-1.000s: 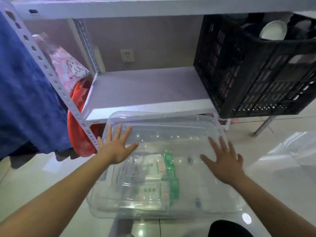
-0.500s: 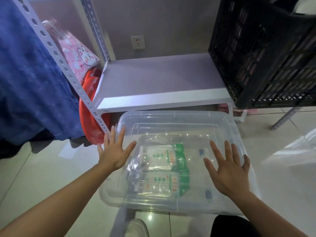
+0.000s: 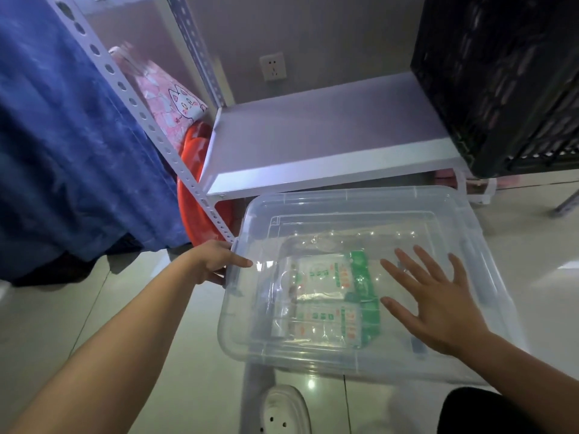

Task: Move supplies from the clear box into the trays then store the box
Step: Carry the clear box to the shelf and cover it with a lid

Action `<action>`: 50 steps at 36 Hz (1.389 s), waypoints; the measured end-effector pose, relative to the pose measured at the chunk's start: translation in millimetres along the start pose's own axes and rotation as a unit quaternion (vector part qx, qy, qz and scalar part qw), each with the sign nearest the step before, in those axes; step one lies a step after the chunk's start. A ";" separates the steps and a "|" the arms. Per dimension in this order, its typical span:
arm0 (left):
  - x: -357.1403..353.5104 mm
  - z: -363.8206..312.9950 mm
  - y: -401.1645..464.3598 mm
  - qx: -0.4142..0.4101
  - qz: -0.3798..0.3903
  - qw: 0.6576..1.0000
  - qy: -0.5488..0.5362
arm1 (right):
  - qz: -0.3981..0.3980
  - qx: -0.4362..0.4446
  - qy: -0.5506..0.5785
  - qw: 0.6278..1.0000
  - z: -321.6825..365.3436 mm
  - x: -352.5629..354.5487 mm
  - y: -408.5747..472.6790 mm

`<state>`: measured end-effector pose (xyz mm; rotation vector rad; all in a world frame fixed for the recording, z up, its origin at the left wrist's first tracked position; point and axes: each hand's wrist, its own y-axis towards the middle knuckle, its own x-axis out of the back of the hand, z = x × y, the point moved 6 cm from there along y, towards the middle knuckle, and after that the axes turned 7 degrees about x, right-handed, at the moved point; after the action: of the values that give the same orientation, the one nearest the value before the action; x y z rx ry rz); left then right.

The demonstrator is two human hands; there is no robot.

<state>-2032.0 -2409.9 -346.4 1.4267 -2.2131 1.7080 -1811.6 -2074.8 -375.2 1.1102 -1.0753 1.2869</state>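
Hands are on the clear box [image 3: 360,277], which sits on the shiny floor [image 3: 94,324] just in front of the low white shelf [image 3: 329,145]. The left hand [image 3: 216,261] grips the box's left rim, thumb on top and fingers curled under the edge. The right hand [image 3: 435,302] lies flat and open on the lid, fingers spread, holding nothing. Inside the box I can see green and white packets [image 3: 326,302] lying flat. A black crate [image 3: 501,79] stands on the shelf at the right. A red tub [image 3: 194,183] leans beside the shelf post.
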 end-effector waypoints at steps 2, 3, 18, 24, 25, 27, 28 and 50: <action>0.8 0.2 -2.2 0.007 0.003 1.000 -0.019 | 0.004 -0.005 0.006 1.000 0.2 -0.2 -0.1; 2.0 -1.5 -2.6 0.009 -0.003 1.000 -0.015 | 0.006 -0.008 0.011 1.000 0.3 -0.6 0.1; -175.5 -62.4 -52.4 -0.333 -0.162 0.869 0.327 | -0.052 -0.016 0.062 0.997 -0.2 7.9 -0.5; -219.8 -47.0 -66.8 -0.401 -0.231 0.792 0.398 | -0.120 -0.060 0.088 0.987 -7.2 11.1 -2.6; -218.4 -47.6 -66.2 -0.406 -0.236 0.791 0.392 | -0.148 -0.081 0.097 0.981 -13.1 16.3 -3.7; -218.4 -48.1 -66.3 -0.409 -0.235 0.791 0.389 | -0.186 -0.166 0.110 0.962 -37.4 32.8 -6.9; -219.5 -47.5 -66.2 -0.408 -0.229 0.793 0.391 | -0.178 -0.232 0.131 0.947 -56.8 39.4 -9.2; -220.2 -48.2 -63.2 -0.406 -0.225 0.800 0.380 | 0.011 -0.460 0.216 0.861 -126.5 57.9 2.9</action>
<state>-1886.0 -2231.6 -387.7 0.7377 -1.5967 0.7517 -1816.6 -1940.9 -337.9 0.0728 -1.1444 0.7893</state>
